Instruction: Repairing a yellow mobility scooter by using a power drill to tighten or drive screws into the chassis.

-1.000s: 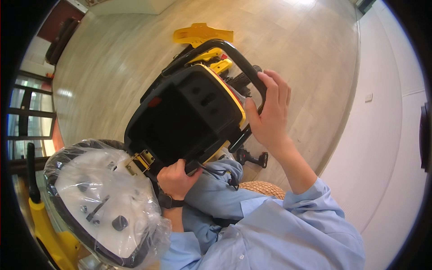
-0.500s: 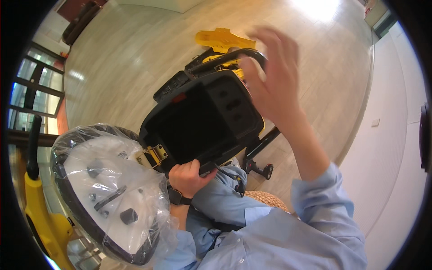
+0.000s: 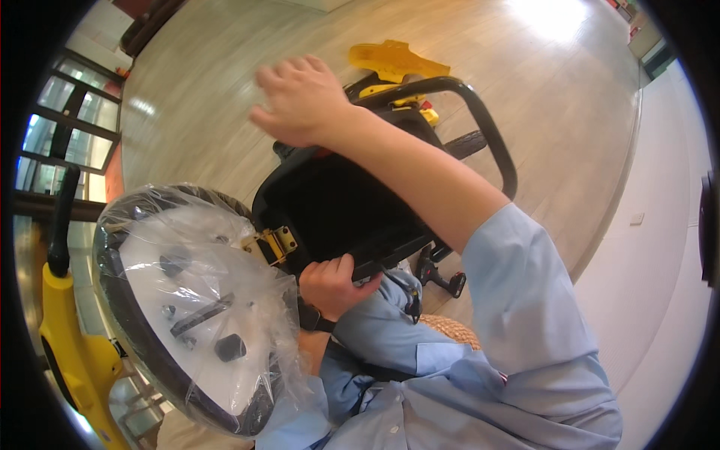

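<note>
Before me is a black, open storage compartment (image 3: pixel 337 199) on a yellow-and-black scooter-like vehicle. A brass-coloured hinge (image 3: pixel 279 244) joins it to the tipped-up seat (image 3: pixel 180 300), whose pale underside is wrapped in clear plastic. My left hand (image 3: pixel 330 285) is closed over the compartment's near rim, by the hinge. My right hand (image 3: pixel 296 101) is raised over the compartment's far left edge, fingers loosely apart, holding nothing. Its forearm hides part of the compartment.
A black tubular bar (image 3: pixel 495 131) curves round the compartment's right side. Beyond lies a yellow panel (image 3: pixel 394 60) on the wooden floor (image 3: pixel 232 60). A yellow frame with a black handle (image 3: pixel 64 225) stands at left; a white wall (image 3: pixel 652 285) runs along the right.
My right hand has swung left across the compartment, from beside its right far corner to its far left edge. The left hand keeps its hold on the rim. The view has shifted slightly.
</note>
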Demonstrator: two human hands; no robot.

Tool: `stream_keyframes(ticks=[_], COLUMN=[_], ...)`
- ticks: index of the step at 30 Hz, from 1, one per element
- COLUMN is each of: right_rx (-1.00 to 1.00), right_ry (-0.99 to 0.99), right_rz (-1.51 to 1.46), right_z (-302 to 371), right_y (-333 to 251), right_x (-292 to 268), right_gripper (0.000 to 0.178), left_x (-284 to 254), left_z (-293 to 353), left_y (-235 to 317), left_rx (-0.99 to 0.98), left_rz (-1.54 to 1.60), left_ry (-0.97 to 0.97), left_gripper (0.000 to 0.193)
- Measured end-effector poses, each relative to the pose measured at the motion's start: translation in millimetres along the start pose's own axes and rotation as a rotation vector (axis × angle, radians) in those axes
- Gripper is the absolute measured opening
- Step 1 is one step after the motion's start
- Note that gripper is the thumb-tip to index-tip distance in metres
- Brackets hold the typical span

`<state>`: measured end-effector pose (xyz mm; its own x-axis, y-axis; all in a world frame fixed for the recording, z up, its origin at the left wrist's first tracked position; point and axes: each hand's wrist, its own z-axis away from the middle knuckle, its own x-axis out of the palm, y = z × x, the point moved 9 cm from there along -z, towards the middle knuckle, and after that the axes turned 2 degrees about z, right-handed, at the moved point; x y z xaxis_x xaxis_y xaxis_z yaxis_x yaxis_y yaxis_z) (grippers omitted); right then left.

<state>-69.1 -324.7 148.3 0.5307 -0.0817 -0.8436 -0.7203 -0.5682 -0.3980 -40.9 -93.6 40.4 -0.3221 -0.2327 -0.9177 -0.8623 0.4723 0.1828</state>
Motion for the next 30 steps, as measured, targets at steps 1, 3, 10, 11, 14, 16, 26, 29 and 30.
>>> stream_keyframes(ticks=[1,3,10,11,14,16,26,29,30], right_rx=[-0.006,0.095,0.158,0.141,-0.017,-0.074,-0.305,-0.238,-0.234], right_ry=[-0.023,-0.287,-0.592,-0.527,-0.366,-0.239,0.577,0.572,0.566], right_rz=[0.013,0.023,0.083,0.075,0.054,0.051,0.232,0.206,0.212], right_z=[-1,5,15,13,16,33,71,68,67], right_y=[-17,-8,7,6,-13,-22,-31,-31,-30], right_x=[-4,61,105,101,92,92,72,69,69], right_gripper=[0.061,0.055,0.034,0.031,0.026,0.023,0.024,0.022,0.022], left_x=[2,4,13,15,14,14,12,8,8], left_z=[1,-4,-12,-10,-3,4,1,1,0], left_y=[2,2,5,4,1,-3,5,5,5], left_rx=[0.002,0.014,0.054,0.055,0.06,0.037,0.026,0.008,0.004], left_rz=[0.005,-0.01,0.002,0.0,-0.009,-0.036,-0.008,-0.022,-0.026], left_ry=[-0.015,-0.01,-0.125,-0.145,-0.135,-0.131,-0.032,0.004,0.012], left_gripper=[0.045,0.045,0.048,0.046,0.041,0.042,0.041,0.04,0.04])
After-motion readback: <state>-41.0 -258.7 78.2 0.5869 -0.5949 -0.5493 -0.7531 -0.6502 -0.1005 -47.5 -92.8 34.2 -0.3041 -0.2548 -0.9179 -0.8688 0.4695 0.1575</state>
